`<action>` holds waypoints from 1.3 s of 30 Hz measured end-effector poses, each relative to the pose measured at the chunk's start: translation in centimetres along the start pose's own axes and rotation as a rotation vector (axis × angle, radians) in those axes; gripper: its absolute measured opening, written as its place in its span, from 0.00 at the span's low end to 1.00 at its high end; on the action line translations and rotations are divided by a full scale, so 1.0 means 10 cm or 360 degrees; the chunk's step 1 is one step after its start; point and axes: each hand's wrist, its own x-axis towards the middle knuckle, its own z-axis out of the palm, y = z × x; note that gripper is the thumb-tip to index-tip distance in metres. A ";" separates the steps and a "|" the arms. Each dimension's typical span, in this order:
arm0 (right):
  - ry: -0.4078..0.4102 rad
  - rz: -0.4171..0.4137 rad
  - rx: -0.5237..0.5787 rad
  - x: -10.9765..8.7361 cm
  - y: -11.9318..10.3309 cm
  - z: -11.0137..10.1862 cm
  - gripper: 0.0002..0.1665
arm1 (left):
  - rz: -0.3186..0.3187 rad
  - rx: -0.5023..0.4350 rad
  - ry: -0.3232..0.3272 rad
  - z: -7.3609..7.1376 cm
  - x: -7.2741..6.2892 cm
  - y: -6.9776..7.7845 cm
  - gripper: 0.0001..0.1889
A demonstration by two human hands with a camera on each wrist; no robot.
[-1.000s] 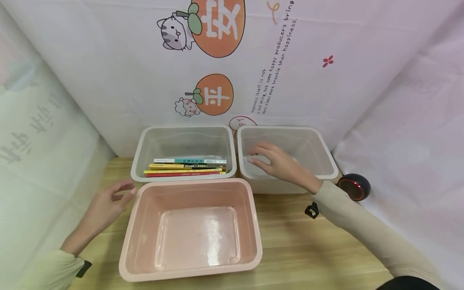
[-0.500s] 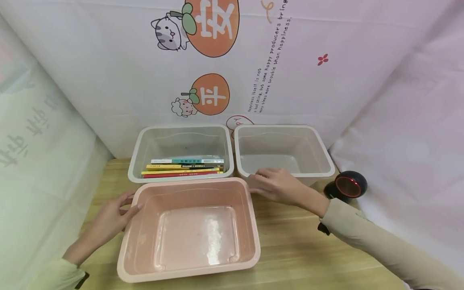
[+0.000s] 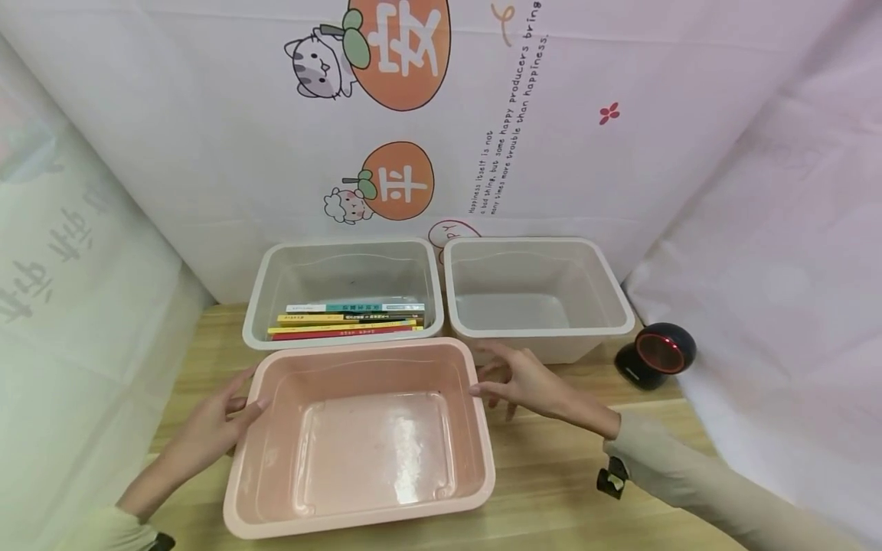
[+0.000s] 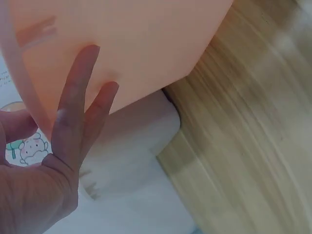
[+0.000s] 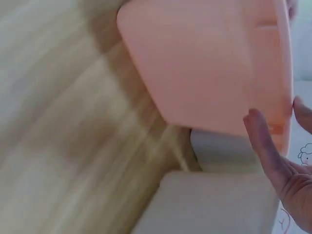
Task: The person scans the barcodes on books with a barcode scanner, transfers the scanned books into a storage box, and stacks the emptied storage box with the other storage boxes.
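A pink plastic storage bin [image 3: 379, 451] stands at the front of the table, its inside bare. My left hand [image 3: 207, 425] holds its left rim, thumb over the top edge; in the left wrist view the fingers [image 4: 73, 102] lie along the outer wall. At the right rim, my right hand [image 3: 527, 383] has its thumb on the edge, with the fingers [image 5: 265, 146] below it on the outside in the right wrist view. Behind stand two whitish bins: the left bin [image 3: 256, 306] holds several thin books [image 3: 351, 317], and the right bin [image 3: 537, 332] has nothing in it.
A black round device [image 3: 658, 352] with a red ring stands right of the right whitish bin. The wooden table [image 3: 551, 474] shows around the pink bin. Printed white cloth [image 3: 551, 153] hangs behind and on both sides.
My right hand has come out of the right whitish bin and down to the pink bin's right rim. My left hand has moved right onto the left rim.
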 end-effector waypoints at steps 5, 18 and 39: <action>-0.0078 0.0169 0.0318 0.01 0.01 0.03 0.44 | -0.0071 -0.0258 -0.0092 -0.03 0.01 -0.05 0.42; -0.0096 0.0431 0.0751 -0.01 -0.09 0.07 0.43 | -0.0145 -0.0492 -0.0176 -0.09 0.04 -0.04 0.42; -0.0167 0.0348 0.0498 -0.26 -0.54 -0.38 0.48 | -0.0119 -0.0570 -0.0148 -0.03 -0.33 0.52 0.42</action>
